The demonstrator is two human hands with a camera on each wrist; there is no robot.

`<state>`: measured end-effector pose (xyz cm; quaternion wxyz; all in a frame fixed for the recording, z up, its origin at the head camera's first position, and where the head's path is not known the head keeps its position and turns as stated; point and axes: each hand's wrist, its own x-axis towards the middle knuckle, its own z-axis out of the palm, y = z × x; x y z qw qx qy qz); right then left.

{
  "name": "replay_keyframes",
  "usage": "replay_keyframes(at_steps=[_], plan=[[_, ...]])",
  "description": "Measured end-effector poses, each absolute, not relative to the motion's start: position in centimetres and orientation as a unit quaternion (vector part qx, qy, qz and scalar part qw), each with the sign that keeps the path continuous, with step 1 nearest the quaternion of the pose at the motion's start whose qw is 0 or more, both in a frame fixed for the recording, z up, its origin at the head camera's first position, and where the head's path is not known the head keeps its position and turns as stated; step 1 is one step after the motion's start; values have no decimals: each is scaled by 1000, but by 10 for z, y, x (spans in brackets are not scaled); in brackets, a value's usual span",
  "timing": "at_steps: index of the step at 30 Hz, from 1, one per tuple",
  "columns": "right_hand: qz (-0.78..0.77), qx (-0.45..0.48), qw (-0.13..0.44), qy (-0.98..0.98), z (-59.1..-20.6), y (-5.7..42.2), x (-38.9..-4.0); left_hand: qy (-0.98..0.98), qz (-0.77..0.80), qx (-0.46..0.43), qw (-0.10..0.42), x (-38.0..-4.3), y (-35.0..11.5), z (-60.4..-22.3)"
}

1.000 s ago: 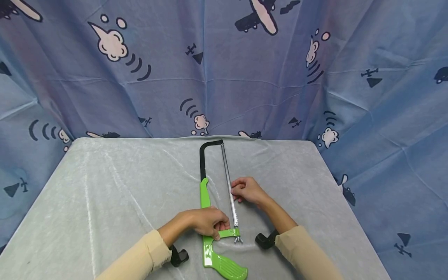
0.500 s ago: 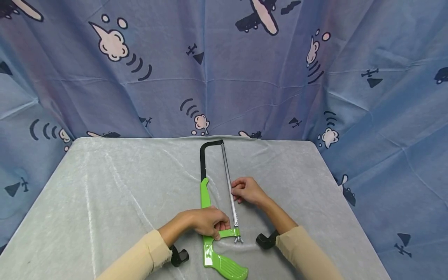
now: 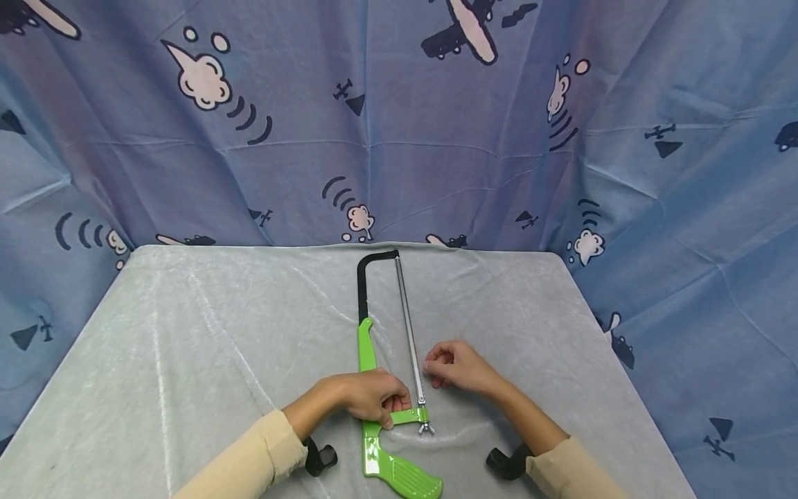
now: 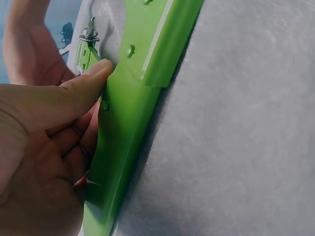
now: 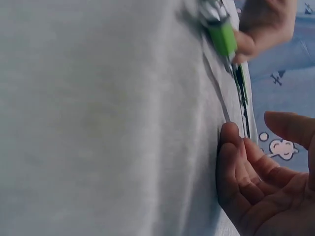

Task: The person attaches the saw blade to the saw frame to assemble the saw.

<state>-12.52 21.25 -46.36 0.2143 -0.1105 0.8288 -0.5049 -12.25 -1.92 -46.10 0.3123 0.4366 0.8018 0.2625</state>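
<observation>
A hacksaw [image 3: 366,346] with a green and black frame lies on the cloth, its handle [image 3: 405,475] toward me. My left hand [image 3: 377,395] grips the green frame near the handle, the thumb pressed on its edge in the left wrist view. Along the right side runs the silver blade [image 3: 408,319], down to a wing nut [image 3: 426,428] at the near end. Just right of the blade is my right hand [image 3: 461,367], holding nothing. Its fingers [image 5: 229,157] are loosely bent, with the thumb apart from them in the right wrist view.
A pale grey cloth [image 3: 237,319] covers the table. Behind it and at the sides hangs a blue curtain [image 3: 399,111] with printed planes and clouds. Black wrist mounts [image 3: 508,463] sit below both wrists.
My right hand has come off the blade and drawn back toward me and to the right. The left hand and the hacksaw have stayed in place.
</observation>
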Motion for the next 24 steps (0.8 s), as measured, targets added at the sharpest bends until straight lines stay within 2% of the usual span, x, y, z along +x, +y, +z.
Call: replay_keyframes(at_steps=[7, 13, 24], plan=[[-479, -167, 254, 823, -463, 217, -99, 804, 265, 428, 317, -122, -18, -462], [-476, -175, 276, 817, -462, 217, -83, 804, 268, 415, 331, -124, -17, -460], [-416, -239, 234, 845, -459, 214, -67, 797, 290, 400, 348, -126, -15, -460]])
